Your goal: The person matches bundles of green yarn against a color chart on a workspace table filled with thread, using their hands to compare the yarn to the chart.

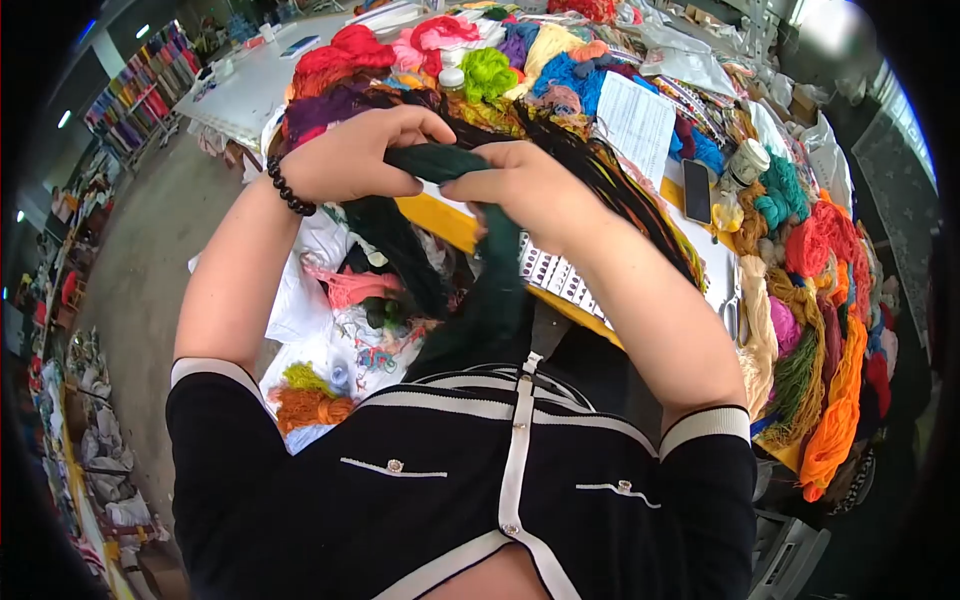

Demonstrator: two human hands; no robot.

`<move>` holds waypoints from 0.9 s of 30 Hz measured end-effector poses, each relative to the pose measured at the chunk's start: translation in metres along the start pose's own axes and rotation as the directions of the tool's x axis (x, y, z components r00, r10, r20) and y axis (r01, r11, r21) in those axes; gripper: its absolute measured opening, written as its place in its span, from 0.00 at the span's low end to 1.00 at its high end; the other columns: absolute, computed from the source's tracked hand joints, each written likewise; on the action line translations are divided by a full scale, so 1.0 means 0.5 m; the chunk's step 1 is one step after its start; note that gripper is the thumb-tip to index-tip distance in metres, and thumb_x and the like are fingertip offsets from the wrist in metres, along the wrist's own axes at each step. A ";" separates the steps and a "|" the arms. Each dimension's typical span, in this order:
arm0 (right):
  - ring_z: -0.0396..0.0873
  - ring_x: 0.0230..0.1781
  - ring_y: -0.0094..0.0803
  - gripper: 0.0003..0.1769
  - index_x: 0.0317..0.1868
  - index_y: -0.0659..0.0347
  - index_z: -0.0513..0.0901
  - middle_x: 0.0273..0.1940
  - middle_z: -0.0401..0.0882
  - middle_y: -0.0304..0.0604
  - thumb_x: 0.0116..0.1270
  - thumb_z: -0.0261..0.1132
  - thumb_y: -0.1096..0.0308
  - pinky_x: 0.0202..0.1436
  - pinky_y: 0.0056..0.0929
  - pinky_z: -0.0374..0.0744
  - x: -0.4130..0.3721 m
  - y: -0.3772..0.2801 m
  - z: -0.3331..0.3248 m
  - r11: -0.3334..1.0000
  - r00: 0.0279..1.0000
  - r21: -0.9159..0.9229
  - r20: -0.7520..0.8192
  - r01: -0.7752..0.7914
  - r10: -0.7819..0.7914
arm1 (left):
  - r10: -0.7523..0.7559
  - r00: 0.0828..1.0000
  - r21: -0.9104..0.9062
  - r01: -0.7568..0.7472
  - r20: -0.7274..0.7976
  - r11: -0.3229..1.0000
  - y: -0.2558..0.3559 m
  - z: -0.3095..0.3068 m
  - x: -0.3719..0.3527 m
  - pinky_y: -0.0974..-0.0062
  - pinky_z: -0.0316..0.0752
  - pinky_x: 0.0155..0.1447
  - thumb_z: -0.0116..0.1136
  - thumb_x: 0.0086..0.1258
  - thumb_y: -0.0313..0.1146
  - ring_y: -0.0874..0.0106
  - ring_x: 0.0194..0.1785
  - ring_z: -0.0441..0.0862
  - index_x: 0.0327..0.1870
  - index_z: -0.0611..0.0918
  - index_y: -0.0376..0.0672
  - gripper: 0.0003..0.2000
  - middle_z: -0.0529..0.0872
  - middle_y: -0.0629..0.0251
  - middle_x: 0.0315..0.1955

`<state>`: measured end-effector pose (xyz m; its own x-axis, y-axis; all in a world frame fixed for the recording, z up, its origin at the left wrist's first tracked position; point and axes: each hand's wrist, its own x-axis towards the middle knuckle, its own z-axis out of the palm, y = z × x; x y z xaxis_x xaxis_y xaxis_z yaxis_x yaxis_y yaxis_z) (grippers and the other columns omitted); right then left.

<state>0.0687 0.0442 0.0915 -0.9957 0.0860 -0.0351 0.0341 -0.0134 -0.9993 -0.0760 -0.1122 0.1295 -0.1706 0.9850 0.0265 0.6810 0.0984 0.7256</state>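
Observation:
A dark green skein of yarn [505,275] hangs in a loop in front of my body, its upper part stretched between my hands. My left hand [365,155], with a black bead bracelet [287,187] at the wrist, has its thumb and fingers around the left end of that upper part. On the other side, my right hand [525,190] pinches the yarn between thumb and fingers. The lower strands drop towards my lap. Behind my hands, long black and multicoloured strands [610,185] lie over the table.
Heaps of coloured yarn [350,60] cover the table's far side. To the right are a printed sheet [635,120], a phone [697,190], a jar [748,163], scissors [733,305] and orange skeins [835,400]. White bags [305,300] with yarn sit below left. A bead-patterned card [565,280] lies at the table edge.

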 end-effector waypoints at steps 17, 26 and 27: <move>0.79 0.34 0.42 0.12 0.42 0.64 0.79 0.31 0.79 0.51 0.58 0.64 0.67 0.40 0.36 0.75 -0.179 0.116 -0.025 0.900 0.983 -0.397 0.107 0.179 -0.149 | -0.381 0.880 -0.917 -0.366 -0.284 -0.160 -0.239 0.241 0.005 0.69 0.71 0.60 0.44 0.72 0.48 0.68 0.54 0.77 0.62 0.69 0.34 0.26 0.80 0.58 0.52; 0.80 0.44 0.47 0.22 0.51 0.64 0.76 0.43 0.81 0.54 0.60 0.66 0.61 0.48 0.35 0.77 -0.151 0.267 -0.089 0.931 0.987 -0.363 -0.135 0.034 -0.089 | 0.121 0.978 -0.952 -0.193 -0.168 0.238 -0.071 -0.092 -0.023 0.86 0.59 0.19 0.47 0.73 0.32 0.84 0.17 0.64 0.73 0.47 0.43 0.32 0.77 0.60 0.49; 0.80 0.44 0.41 0.20 0.52 0.64 0.77 0.43 0.81 0.52 0.62 0.65 0.63 0.49 0.32 0.77 -0.151 0.266 -0.100 0.921 0.988 -0.389 -0.149 -0.016 -0.045 | 0.359 0.933 -0.984 -0.090 -0.028 0.156 -0.105 -0.152 0.001 0.86 0.60 0.18 0.48 0.72 0.31 0.83 0.15 0.64 0.73 0.46 0.43 0.32 0.76 0.60 0.48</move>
<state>0.1526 0.0856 -0.0392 -0.9722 0.2338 0.0089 0.0815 0.3741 -0.9238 -0.1658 -0.1276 0.1438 0.0653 0.9501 0.3049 -0.5786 -0.2129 0.7873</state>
